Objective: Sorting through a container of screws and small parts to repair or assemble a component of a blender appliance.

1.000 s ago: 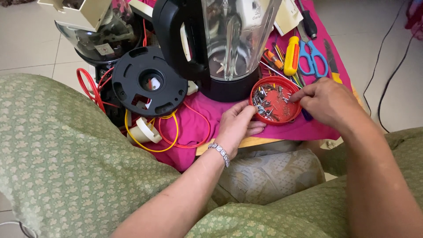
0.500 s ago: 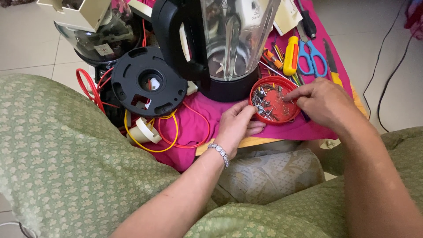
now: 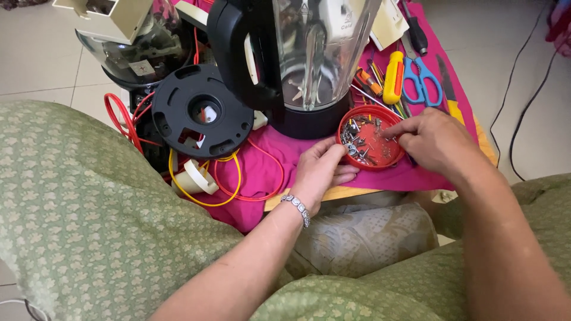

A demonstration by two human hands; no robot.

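Head view showed the right hand [image 3: 437, 142] with fingertips pinched among small screws in a red lid [image 3: 370, 138]; whether its grip held one, I could not tell. Left hand [image 3: 320, 169] rested loosely open, touching the lid's near rim, on the pink cloth [image 3: 262, 178]. Beyond stood a blender jug [image 3: 309, 59], its black base plate [image 3: 202, 111] apart with wires exposed, so reassembly looked unfinished.

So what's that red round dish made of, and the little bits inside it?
The red dish looks like plastic: a thin moulded rim and an even, slightly glossy colour. The small bits look like metal, probably screws, grey and glinting. The right hand picks among them, and the left hand touches the rim.
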